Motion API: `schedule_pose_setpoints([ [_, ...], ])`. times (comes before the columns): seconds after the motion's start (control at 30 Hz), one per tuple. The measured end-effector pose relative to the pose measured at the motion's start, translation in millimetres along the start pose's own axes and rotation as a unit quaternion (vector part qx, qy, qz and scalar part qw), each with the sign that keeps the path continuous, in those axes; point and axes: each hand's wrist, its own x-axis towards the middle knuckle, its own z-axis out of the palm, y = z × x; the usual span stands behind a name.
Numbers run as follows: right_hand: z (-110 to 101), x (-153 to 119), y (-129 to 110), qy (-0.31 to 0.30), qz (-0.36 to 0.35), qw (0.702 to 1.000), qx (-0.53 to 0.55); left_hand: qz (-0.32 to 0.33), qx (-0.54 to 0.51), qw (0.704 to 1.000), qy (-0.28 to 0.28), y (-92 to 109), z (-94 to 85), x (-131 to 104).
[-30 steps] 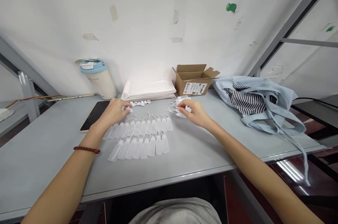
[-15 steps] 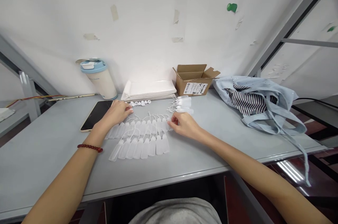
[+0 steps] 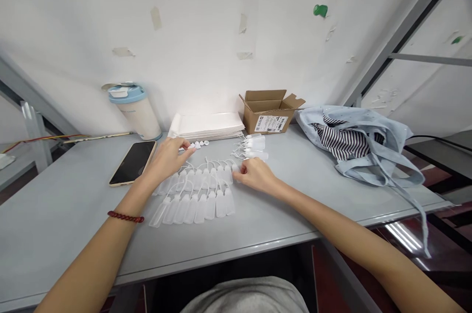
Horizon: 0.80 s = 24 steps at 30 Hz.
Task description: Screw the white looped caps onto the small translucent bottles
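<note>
My left hand (image 3: 170,156) reaches to the small white caps (image 3: 201,144), thumb and forefinger apart at the left end of their line. Whether a fingertip touches a cap, I cannot tell. My right hand (image 3: 256,174) has its fingers closed at the right end of the back row, pinching the last small plastic bottle, which they partly hide. Two rows of translucent flat bottles with thin white straps lie before me: the back row (image 3: 199,178) partly behind my left wrist, and the front row (image 3: 191,208) nearer the table edge. Several more bottles (image 3: 256,143) lie beyond my right hand.
A phone (image 3: 133,163) and a blue-lidded tumbler (image 3: 136,113) stand at the left. Against the wall are a stack of white envelopes (image 3: 210,125) and an open cardboard box (image 3: 267,116). A light blue cloth bag (image 3: 357,140) lies at the right, its strap over the table edge.
My left hand has moved right and its thumb and forefinger have spread at the caps. My right hand stays at the end of the back row. The view has shifted slightly.
</note>
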Motion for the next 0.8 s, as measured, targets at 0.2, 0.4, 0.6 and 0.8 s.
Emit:
schedule_pose_setpoints([
  [0.2,2.7,1.9,4.4,0.024,-0.010,0.999,0.037,0.015,-0.062,0.998,0.010,29.0,-5.2,-9.9],
  [0.4,0.8,2.0,4.1,0.053,-0.016,0.996,0.072,-0.016,-0.122,0.992,0.007,38.4,-7.2,-13.9],
  [0.6,-4.7,-2.2,2.2,0.114,-0.061,0.971,0.199,-0.034,-0.259,0.963,-0.071,55.0,-8.4,-20.8],
  [0.8,-9.3,-11.2,-2.0,0.118,-0.153,0.942,0.275,-0.041,-0.359,0.924,-0.122,67.7,-8.7,-26.7],
])
